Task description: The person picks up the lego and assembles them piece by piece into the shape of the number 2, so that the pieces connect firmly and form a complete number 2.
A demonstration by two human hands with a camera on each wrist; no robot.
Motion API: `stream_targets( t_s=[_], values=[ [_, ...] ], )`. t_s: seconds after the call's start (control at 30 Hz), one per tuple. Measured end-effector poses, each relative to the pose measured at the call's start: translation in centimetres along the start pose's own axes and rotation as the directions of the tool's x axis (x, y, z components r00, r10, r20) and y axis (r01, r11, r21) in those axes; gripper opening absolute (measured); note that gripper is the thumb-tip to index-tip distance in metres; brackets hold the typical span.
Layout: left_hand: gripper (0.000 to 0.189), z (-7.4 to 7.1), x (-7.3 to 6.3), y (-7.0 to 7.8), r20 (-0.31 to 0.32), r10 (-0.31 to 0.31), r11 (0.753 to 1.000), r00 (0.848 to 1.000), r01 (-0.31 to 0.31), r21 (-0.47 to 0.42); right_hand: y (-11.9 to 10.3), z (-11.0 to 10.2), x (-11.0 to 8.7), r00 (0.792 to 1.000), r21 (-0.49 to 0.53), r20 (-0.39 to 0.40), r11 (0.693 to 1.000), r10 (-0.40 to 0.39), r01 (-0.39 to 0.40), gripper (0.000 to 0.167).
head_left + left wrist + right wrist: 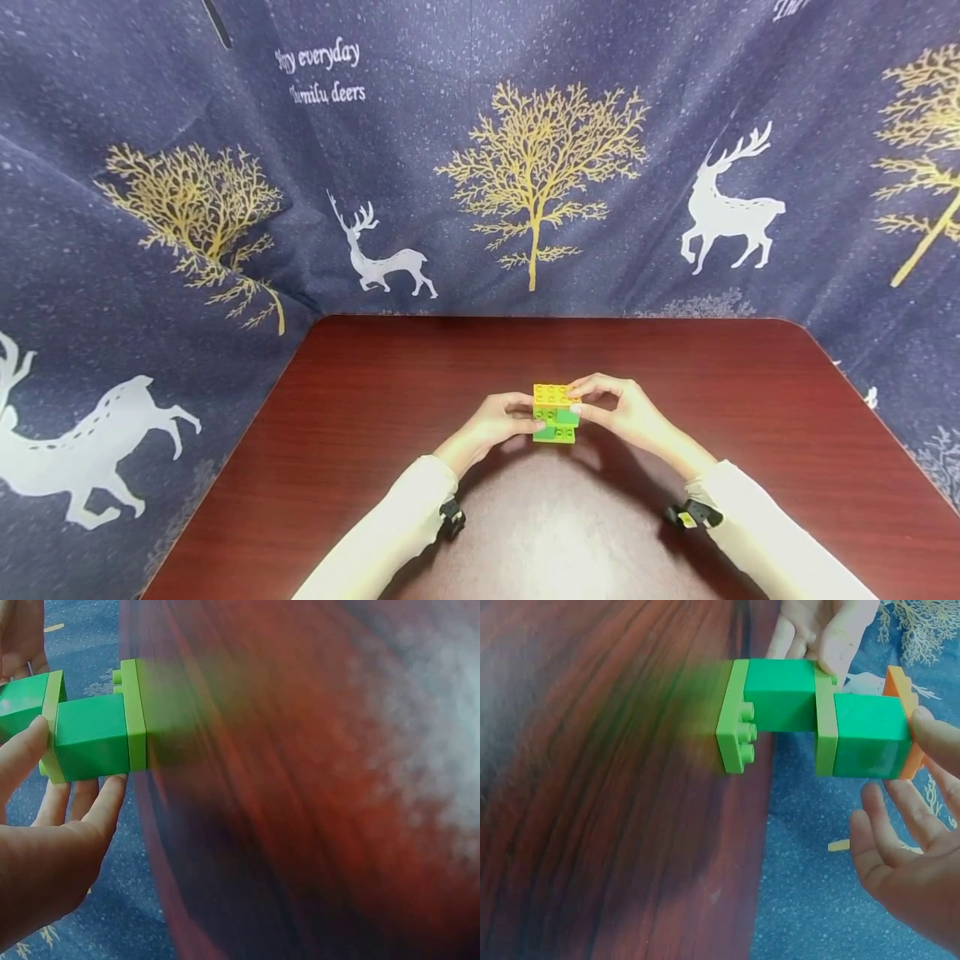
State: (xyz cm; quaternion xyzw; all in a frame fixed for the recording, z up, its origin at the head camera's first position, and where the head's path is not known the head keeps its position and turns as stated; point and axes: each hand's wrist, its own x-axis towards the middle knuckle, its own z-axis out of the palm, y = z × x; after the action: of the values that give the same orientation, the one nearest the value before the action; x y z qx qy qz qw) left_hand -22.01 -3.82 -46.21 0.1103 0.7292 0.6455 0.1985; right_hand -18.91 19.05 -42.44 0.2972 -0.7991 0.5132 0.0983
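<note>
A stack of toy building blocks stands upright on the table between both hands. Its base is a light green plate (733, 720) with studs; above it come a dark green block (93, 735), a light green middle plate (825, 731), another dark green block (871, 735) set off to the right, and an orange plate (551, 394) on top. The left hand (497, 423) holds the stack from the left, thumb at the middle plate and fingers behind the lower dark green block. From the right, the right hand (626, 407) pinches the orange plate between thumb and fingers.
The reddish-brown wooden table (375, 358) reflects a bright glare near its front. Behind and beside it hangs a dark blue cloth (405, 167) printed with white deer and golden trees. Both sleeved wrists wear black camera straps (696, 515).
</note>
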Motion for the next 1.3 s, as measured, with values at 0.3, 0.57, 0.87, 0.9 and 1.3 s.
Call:
stream_targets(
  t_s=[0.3, 0.57, 0.87, 0.9, 1.3],
  values=[
    [0.034, 0.1, -0.2, 0.4, -0.012, 0.008, 0.999, 1.000, -0.008, 0.044, 0.6, 0.0, -0.5, 1.000, -0.061, 0.018, 0.998, -0.009, 0.010, 0.028],
    [0.035, -0.1, -0.5, 0.7, -0.013, 0.013, 0.994, 1.000, -0.011, 0.106, 0.4, -0.1, -0.7, 0.999, -0.032, 0.018, 0.999, 0.042, -0.042, 0.038],
    [0.036, -0.8, -0.8, 0.7, -0.017, 0.023, 0.994, 1.000, -0.021, 0.109, 0.4, -0.4, -1.1, 0.995, 0.014, -0.003, 0.995, 0.102, -0.102, 0.034],
    [0.036, -0.8, -0.8, 0.6, -0.017, 0.025, 0.994, 1.000, -0.023, 0.105, 0.4, -0.4, -1.1, 0.995, 0.019, -0.001, 0.994, 0.104, -0.104, 0.034],
    [0.033, -0.9, -0.8, 0.5, -0.007, 0.033, 0.993, 0.999, -0.032, 0.117, 1.1, -0.3, -1.3, 0.994, 0.112, 0.006, 0.987, 0.111, -0.111, 0.032]
  ],
)
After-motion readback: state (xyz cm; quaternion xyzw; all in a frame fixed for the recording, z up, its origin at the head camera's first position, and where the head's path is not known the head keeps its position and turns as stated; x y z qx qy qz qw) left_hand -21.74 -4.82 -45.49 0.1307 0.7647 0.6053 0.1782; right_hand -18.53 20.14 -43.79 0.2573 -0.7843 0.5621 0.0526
